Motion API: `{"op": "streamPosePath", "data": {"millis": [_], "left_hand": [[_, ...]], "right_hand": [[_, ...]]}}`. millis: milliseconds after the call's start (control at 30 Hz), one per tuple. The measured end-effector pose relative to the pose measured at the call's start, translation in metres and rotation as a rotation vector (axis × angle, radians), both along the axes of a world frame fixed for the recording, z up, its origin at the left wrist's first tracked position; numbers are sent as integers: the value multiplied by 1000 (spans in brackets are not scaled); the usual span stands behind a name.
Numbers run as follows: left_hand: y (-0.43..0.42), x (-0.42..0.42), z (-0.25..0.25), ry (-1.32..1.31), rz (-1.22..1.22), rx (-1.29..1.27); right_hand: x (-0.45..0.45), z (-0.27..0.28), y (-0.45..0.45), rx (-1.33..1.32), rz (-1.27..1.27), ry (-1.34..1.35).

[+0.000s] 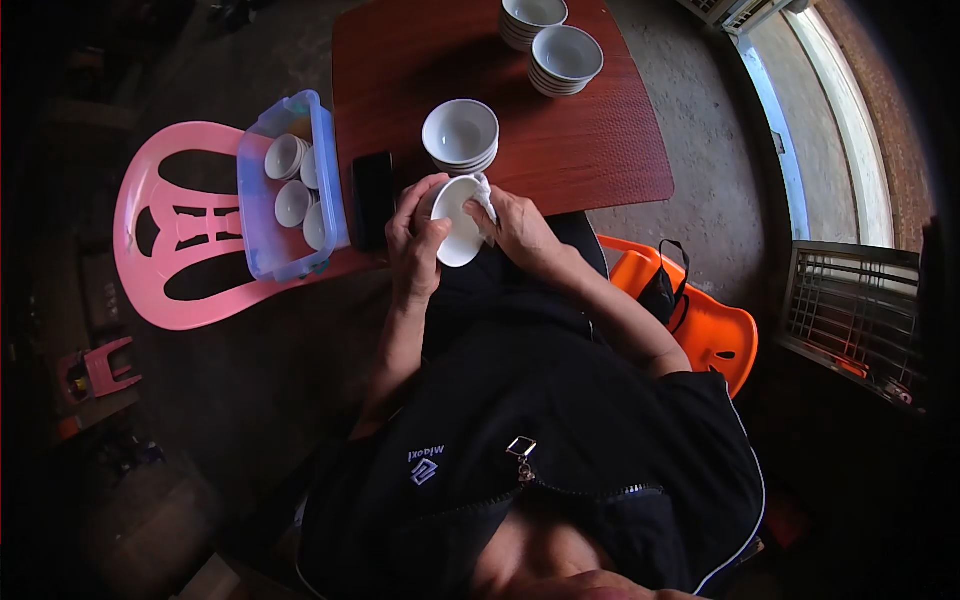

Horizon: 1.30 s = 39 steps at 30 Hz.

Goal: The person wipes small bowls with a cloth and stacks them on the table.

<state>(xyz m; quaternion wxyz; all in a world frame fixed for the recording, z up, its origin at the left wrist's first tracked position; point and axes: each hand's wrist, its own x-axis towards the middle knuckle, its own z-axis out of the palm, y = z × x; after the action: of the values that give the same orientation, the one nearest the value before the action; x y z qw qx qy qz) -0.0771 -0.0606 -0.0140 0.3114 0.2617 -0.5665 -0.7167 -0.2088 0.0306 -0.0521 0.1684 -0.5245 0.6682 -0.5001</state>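
A white bowl is tilted on its side between my hands, just off the table's near edge. My left hand grips its left rim, thumb in front and fingers behind. My right hand is closed on a white cloth, pressed to the bowl's inside and rim. Right behind the held bowl stands a stack of white bowls on the red-brown table.
Two more bowl stacks stand at the table's far side. A black phone-like object lies at the left edge. A blue plastic bin with small bowls rests on a pink chair. An orange chair is at right.
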Motion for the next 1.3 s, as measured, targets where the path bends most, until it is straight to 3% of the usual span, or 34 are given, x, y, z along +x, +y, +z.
{"op": "streamPosePath", "data": {"millis": [67, 100, 200, 233, 333, 400, 467, 500, 600, 667, 733, 833, 867, 933, 1033, 1067, 1100, 1200, 1300], "left_hand": [[-1, 0, 12, -99, -144, 178], [-4, 2, 9, -168, -221, 210], [-1, 3, 10, -172, -184, 184], [0, 1, 14, -107, -133, 120], [2, -4, 17, 11, -4, 41], [3, -6, 2, 19, 45, -47], [7, -8, -7, 60, 160, -365], [8, -8, -7, 49, 154, -356], [6, -4, 4, -16, -59, 24], [5, -3, 8, -25, -81, -34], [3, -3, 9, -46, -54, -158], [2, -11, 6, 74, 94, -528], [3, -12, 3, 75, 89, -596], [5, -11, 1, 60, 51, -687], [2, -10, 7, 275, -63, 66], [-1, -3, 11, 94, -94, 274], [-2, -4, 16, -34, -150, 272], [5, -11, 9, 80, -86, 85], [11, -17, -2, 103, 120, -128]], "right_hand": [[-19, 22, -6, -42, 82, 331], [-25, 30, -12, -220, 131, 512], [-31, 26, -12, -85, 227, 527], [-26, 30, -8, 116, 201, 358], [0, 17, -3, 97, 13, -215], [9, 18, 2, 385, 31, -636], [9, 14, 4, 427, 63, -743], [6, 19, 3, 344, 11, -546], [-11, 23, 0, 66, -4, 96], [-23, 27, -3, -26, 104, 294], [-15, 28, -2, 68, 50, 13], [12, 11, 5, 232, 74, -922], [17, 3, 8, 230, 116, -1077], [10, 8, 7, 250, 78, -925], [-7, 32, 8, 214, -11, -302], [-12, 32, 7, 121, 3, -80], [-18, 36, 7, 141, 75, 84], [-17, 31, 0, 49, 15, -35], [6, 28, 3, 188, -76, -534]]}}
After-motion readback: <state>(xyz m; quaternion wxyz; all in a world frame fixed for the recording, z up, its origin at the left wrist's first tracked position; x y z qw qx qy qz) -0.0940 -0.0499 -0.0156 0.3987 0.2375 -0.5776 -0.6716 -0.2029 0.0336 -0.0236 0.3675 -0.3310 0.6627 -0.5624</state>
